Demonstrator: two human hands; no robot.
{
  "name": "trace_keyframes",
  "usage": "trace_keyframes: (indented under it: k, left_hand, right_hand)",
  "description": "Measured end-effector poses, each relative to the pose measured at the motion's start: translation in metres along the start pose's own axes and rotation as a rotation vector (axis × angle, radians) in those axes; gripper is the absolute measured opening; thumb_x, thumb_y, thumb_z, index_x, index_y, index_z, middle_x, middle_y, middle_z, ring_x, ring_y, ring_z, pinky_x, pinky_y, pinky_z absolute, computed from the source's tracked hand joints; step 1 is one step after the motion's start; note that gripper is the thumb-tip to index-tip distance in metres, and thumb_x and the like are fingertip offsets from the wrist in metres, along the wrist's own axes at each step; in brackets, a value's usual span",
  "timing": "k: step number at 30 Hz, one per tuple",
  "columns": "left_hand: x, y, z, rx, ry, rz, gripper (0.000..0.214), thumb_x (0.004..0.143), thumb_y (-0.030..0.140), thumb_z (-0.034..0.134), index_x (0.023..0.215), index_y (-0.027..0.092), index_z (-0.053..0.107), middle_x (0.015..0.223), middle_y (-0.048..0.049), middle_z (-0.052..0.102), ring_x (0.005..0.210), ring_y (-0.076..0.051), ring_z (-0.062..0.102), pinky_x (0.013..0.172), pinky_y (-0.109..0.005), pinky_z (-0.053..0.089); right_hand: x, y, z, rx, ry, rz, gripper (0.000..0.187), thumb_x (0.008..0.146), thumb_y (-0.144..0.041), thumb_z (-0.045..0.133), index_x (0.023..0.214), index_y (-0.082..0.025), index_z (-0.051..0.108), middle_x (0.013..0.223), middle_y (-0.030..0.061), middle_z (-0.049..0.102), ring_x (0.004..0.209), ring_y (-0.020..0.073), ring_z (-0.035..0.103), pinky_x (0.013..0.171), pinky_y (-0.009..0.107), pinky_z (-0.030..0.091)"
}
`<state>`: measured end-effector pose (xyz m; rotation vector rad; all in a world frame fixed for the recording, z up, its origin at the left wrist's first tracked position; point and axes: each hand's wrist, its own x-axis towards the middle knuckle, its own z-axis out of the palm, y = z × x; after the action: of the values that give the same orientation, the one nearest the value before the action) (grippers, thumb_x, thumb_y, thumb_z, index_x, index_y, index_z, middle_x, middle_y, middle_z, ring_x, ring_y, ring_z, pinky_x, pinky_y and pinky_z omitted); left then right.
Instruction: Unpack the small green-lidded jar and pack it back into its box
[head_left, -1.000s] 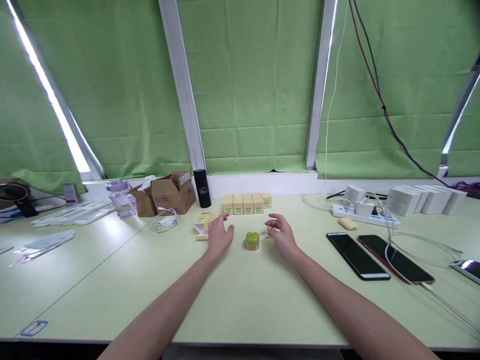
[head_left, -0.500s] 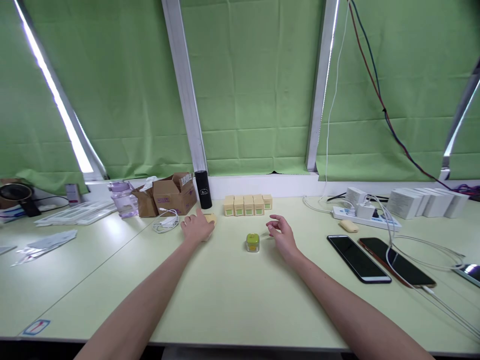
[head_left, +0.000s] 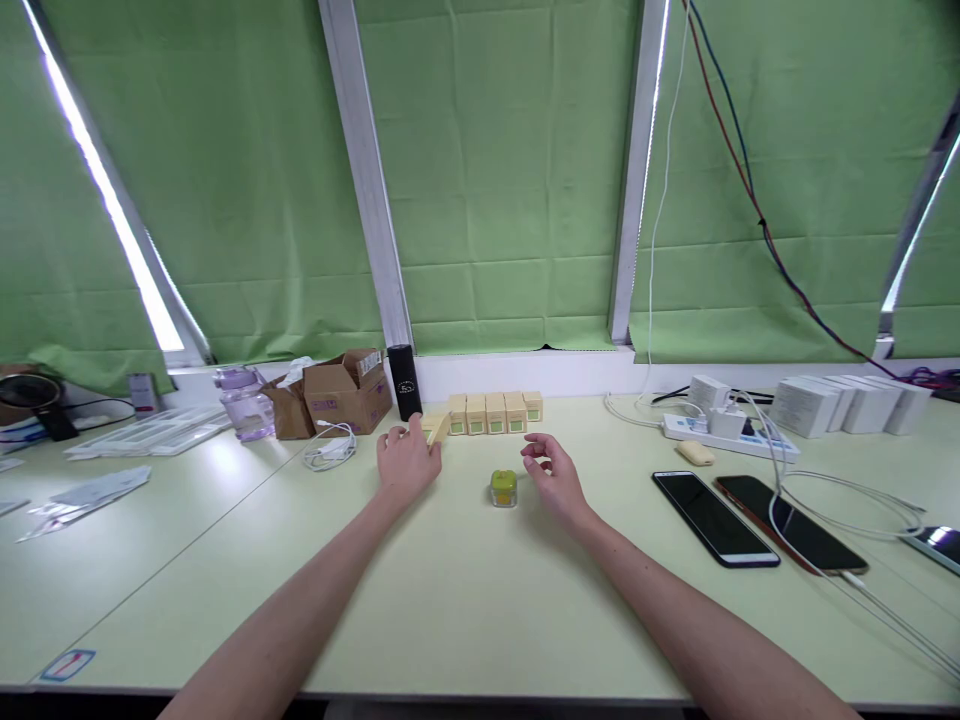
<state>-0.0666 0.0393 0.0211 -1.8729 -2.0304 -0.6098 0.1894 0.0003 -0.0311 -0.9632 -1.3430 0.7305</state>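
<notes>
My left hand (head_left: 409, 462) is closed around a small pale-yellow box (head_left: 437, 430), which is mostly hidden behind my fingers; a flap of it sticks up at the right. My right hand (head_left: 556, 474) hovers over the table with loosely curled fingers, thumb and fingers apart, and nothing between them. Just left of its fingertips stands a small clear jar with a green lid (head_left: 503, 488) and something yellow inside. Behind both hands, a row of several small pale-yellow boxes (head_left: 496, 414) with green-framed fronts stands side by side, close to the held box.
A black cylinder (head_left: 405, 382), a brown cardboard box (head_left: 346, 395) and a purple bottle (head_left: 246, 402) stand at back left, with a white cable (head_left: 330, 448) before them. On the right lie phones (head_left: 716, 518), a power strip (head_left: 731, 437), cables and white boxes (head_left: 806, 405).
My left hand has moved right with the small box, whose raised flap now shows beside the row. My right hand has shifted slightly left, closer to the jar.
</notes>
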Motion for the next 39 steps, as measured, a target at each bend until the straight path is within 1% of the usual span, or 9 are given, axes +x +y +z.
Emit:
trace_keyframes:
  k: [4,7,12,17,23,25,32,36,39]
  left_hand:
    - [-0.019,0.028,-0.011,-0.158,0.157,0.203,0.059,0.096,0.038,0.05,0.151,0.016,0.044,0.117,-0.0204,0.071,0.132,-0.038,0.053,0.115,-0.051,0.031]
    - [-0.034,0.049,-0.019,-0.313,0.234,0.38,0.059,0.096,0.034,0.054,0.151,0.015,0.046,0.127,-0.0216,0.068,0.135,-0.039,0.05,0.121,-0.054,0.024]
    - [-0.05,0.073,-0.027,-0.5,0.222,0.534,0.057,0.092,0.029,0.061,0.148,0.021,0.051,0.14,-0.0163,0.065,0.143,-0.041,0.044,0.127,-0.057,0.014]
    - [-0.061,0.08,-0.025,-0.501,0.228,0.584,0.054,0.094,0.022,0.057,0.147,0.022,0.051,0.142,-0.0143,0.065,0.146,-0.04,0.042,0.126,-0.059,0.015]
    - [-0.069,0.071,-0.017,-0.56,0.333,0.662,0.065,0.095,0.03,0.063,0.154,0.023,0.037,0.15,-0.0161,0.056,0.147,-0.038,0.038,0.123,-0.059,0.025]
    - [-0.068,0.066,-0.013,-0.618,0.362,0.625,0.062,0.097,0.029,0.061,0.153,0.022,0.037,0.147,-0.0169,0.056,0.146,-0.036,0.037,0.12,-0.06,0.03]
    - [-0.06,0.052,0.001,-0.749,0.261,0.614,0.063,0.097,0.024,0.061,0.154,0.023,0.034,0.143,-0.0164,0.054,0.139,-0.033,0.038,0.114,-0.055,0.039]
    - [-0.058,0.051,0.003,-0.759,0.327,0.657,0.062,0.092,0.014,0.061,0.15,0.025,0.038,0.139,-0.0147,0.056,0.134,-0.032,0.041,0.113,-0.054,0.04]
    - [-0.057,0.051,0.001,-0.74,0.383,0.693,0.062,0.087,0.011,0.063,0.145,0.024,0.044,0.139,-0.0143,0.057,0.133,-0.032,0.043,0.113,-0.054,0.038]
  right_hand:
    - [-0.004,-0.007,0.002,-0.078,-0.028,-0.034,0.031,0.088,-0.042,0.065,0.116,-0.029,0.067,0.109,0.006,0.075,0.109,0.0287,0.064,0.094,0.046,0.047]
    - [-0.006,-0.013,0.004,-0.109,-0.049,-0.045,0.036,0.088,-0.046,0.068,0.12,-0.029,0.068,0.115,0.0062,0.076,0.114,0.0299,0.063,0.101,0.049,0.044]
    - [-0.007,-0.027,0.011,-0.031,-0.075,-0.003,0.05,0.085,-0.053,0.072,0.126,-0.026,0.065,0.116,0.0082,0.077,0.117,0.0314,0.065,0.1,0.047,0.046]
    - [-0.007,-0.032,0.012,0.084,-0.078,-0.007,0.045,0.085,-0.053,0.071,0.118,-0.022,0.065,0.112,0.0099,0.077,0.107,0.0294,0.069,0.088,0.04,0.051]
    - [-0.002,-0.029,0.001,0.142,-0.068,-0.016,0.053,0.084,-0.053,0.073,0.123,-0.02,0.061,0.116,0.0121,0.075,0.109,0.0307,0.067,0.085,0.04,0.05]
    - [-0.002,-0.031,-0.003,0.106,-0.05,-0.068,0.051,0.086,-0.05,0.071,0.125,-0.021,0.06,0.12,0.0116,0.074,0.109,0.0299,0.066,0.089,0.043,0.049]
    - [-0.01,-0.029,-0.005,-0.241,0.014,-0.419,0.051,0.088,-0.027,0.068,0.136,-0.028,0.053,0.132,0.011,0.065,0.123,0.0317,0.059,0.103,0.053,0.05]
    - [-0.012,-0.025,-0.007,-0.362,-0.059,-0.643,0.063,0.087,-0.009,0.057,0.146,-0.03,0.046,0.14,0.0104,0.062,0.132,0.032,0.055,0.11,0.057,0.046]
    - [-0.011,-0.022,-0.009,-0.41,-0.065,-0.745,0.069,0.085,-0.002,0.05,0.148,-0.031,0.044,0.147,0.0111,0.055,0.14,0.0315,0.051,0.113,0.059,0.044]
